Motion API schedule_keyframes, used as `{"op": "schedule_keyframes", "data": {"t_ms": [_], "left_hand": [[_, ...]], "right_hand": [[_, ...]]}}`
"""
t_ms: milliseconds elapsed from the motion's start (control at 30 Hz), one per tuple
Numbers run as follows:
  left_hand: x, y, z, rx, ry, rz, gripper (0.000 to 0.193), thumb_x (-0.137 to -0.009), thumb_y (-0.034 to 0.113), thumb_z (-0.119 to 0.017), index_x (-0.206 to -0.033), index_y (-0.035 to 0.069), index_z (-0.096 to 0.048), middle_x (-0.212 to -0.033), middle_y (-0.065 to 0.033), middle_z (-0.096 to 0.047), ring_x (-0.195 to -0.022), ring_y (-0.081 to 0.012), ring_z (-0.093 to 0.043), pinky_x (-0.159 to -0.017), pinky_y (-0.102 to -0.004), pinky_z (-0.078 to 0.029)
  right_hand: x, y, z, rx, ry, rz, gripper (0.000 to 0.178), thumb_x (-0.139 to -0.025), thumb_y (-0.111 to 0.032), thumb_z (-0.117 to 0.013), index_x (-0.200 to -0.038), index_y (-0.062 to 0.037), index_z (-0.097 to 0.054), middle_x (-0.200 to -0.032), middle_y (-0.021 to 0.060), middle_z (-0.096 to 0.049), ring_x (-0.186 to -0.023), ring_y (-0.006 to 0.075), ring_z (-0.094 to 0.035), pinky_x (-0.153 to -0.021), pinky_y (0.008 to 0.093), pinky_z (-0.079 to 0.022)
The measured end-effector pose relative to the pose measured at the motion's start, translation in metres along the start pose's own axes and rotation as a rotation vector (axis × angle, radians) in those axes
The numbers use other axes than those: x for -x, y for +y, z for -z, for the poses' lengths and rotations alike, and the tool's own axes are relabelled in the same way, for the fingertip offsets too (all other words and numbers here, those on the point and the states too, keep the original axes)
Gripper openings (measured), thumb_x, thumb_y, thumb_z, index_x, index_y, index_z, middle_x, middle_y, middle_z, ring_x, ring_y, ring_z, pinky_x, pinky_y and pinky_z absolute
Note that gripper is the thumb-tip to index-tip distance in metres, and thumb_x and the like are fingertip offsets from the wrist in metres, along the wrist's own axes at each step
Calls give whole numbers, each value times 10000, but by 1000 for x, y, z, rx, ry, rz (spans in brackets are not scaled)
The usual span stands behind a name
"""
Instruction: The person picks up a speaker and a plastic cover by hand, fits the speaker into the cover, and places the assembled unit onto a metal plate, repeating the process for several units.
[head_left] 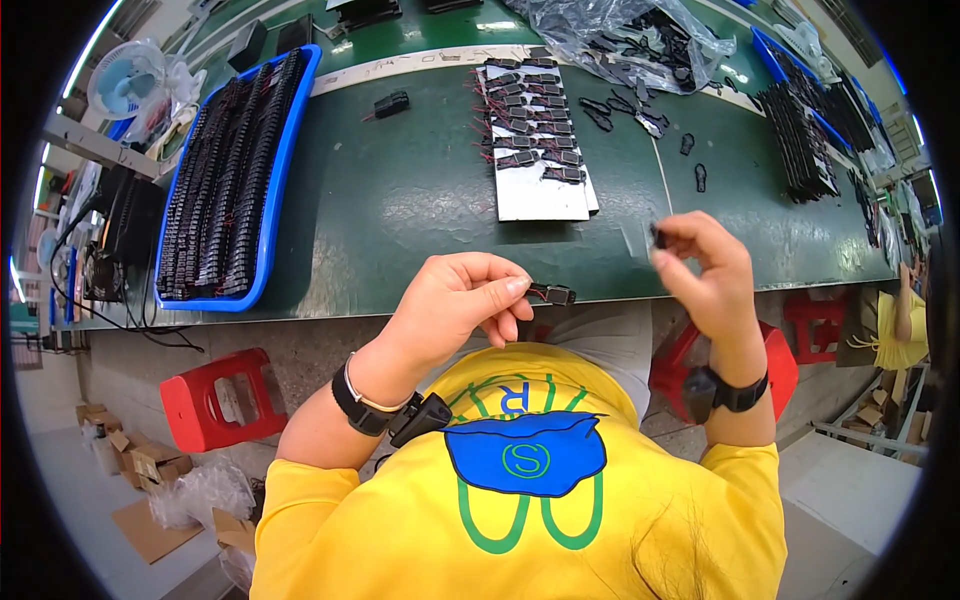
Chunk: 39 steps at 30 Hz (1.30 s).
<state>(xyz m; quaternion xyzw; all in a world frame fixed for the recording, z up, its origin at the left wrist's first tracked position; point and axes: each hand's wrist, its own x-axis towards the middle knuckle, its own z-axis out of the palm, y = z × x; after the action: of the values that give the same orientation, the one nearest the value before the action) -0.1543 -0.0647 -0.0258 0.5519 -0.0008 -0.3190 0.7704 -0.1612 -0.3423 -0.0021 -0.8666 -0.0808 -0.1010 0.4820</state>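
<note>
Close to the table's front edge, my left hand (465,298) pinches a small black part with wires (552,294) between thumb and fingers. My right hand (708,272) is raised off to the right, its thumb and forefinger closed on a small dark piece (657,236) too small to name. Beyond my hands lies a white board (540,200) bearing rows of similar black parts (537,122) with red wires. Several loose flat black pieces (700,178) lie on the green table (410,215) to the right of the board.
At left stands a blue tray (275,190) packed with rows of black parts. One black part (391,104) lies alone. A clear plastic bag (640,40) of black pieces sits at the back. Black stacks (795,140) stand at right. Red stools (222,398) are below the table.
</note>
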Motion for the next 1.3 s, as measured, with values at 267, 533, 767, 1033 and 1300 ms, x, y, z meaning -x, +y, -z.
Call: {"op": "schedule_keyframes", "data": {"t_ms": [267, 533, 767, 1033, 1300], "left_hand": [[2, -2, -13, -126, 33, -7, 155, -909, 118, -594, -960, -19, -646, -753, -89, -671, -581, -102, -620, -522, -209, -505], [4, -8, -18, -69, 6, -6, 177, -920, 129, -583, -982, -26, -642, -770, -87, -673, -595, -99, -621, -543, -214, -516], [5, -13, -17, 2, -29, 7, 196, -932, 140, -565, -1003, -29, -635, -785, -92, -676, -606, -107, -629, -556, -221, -527], [4, -17, -17, 20, -37, -4, 204, -939, 149, -556, -1004, -28, -633, -792, -85, -671, -618, -104, -627, -564, -224, -528], [3, -18, -18, 22, -26, -3, 186, -932, 124, -562, -1008, -30, -633, -787, -112, -684, -603, -118, -642, -558, -227, -538]], "right_hand": [[22, -37, -29, 49, -191, 340, 284, -681, 34, -703, -955, 6, -635, -843, 108, -591, -697, 196, -583, -607, 267, -476], [29, -27, -47, 128, -105, 531, 322, -645, 41, -739, -947, 4, -635, -882, 133, -620, -727, 256, -623, -621, 306, -513], [37, -20, -52, 121, -96, 483, 321, -653, 46, -736, -956, 15, -633, -925, 155, -649, -783, 279, -660, -652, 315, -545], [37, -18, -54, 132, -79, 509, 311, -659, 38, -741, -951, 19, -635, -908, 155, -657, -768, 280, -667, -650, 308, -553], [40, -15, -55, 117, -73, 503, 301, -662, 39, -740, -945, 20, -638, -905, 163, -659, -762, 283, -671, -648, 308, -554]]}}
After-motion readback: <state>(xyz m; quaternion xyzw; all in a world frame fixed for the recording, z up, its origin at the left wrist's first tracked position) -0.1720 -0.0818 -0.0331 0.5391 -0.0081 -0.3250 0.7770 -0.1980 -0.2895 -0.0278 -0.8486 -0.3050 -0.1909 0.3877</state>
